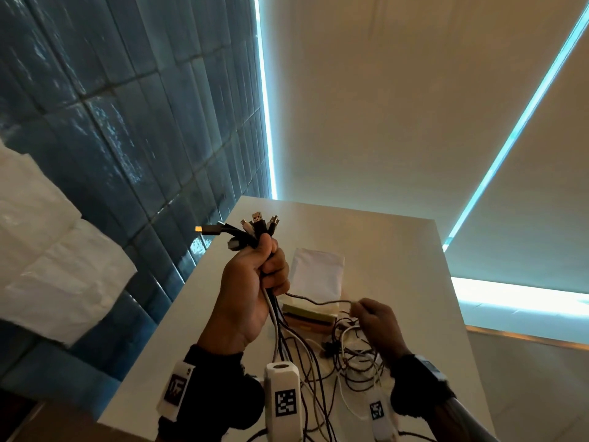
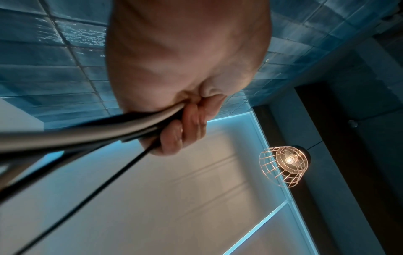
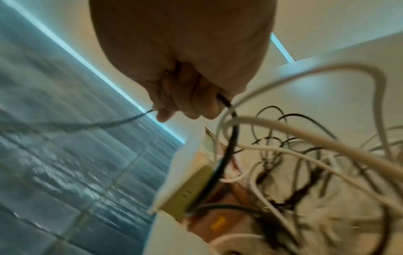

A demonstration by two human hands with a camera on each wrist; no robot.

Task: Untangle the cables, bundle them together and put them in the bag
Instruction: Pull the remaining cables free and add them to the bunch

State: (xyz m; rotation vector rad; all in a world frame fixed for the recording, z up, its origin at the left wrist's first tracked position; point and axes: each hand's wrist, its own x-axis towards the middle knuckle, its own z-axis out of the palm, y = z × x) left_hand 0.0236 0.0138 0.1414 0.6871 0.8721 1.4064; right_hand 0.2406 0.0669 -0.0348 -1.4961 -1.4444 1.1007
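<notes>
My left hand [image 1: 255,282] is raised over the white table [image 1: 398,250] and grips a bunch of black and white cables [image 1: 280,330] near their plugs [image 1: 251,228], which fan out above the fist. In the left wrist view the curled fingers [image 2: 185,131] clamp the dark cable strands [image 2: 87,134]. My right hand [image 1: 373,317] is lower and to the right, pinching a thin dark cable [image 1: 318,301] that runs from the left fist. The right wrist view shows that dark cable [image 3: 113,122] passing through the fingers [image 3: 187,100]. A white bag [image 1: 318,272] lies flat behind both hands. A loose tangle [image 1: 357,355] rests on the table.
A stack of flat cards or packets [image 1: 309,317] lies beside the bag, under some cable loops. A blue tiled wall [image 1: 111,138] runs along the table's left side. White folded material [image 1: 47,250] sits at the far left. A caged lamp [image 2: 285,163] hangs overhead.
</notes>
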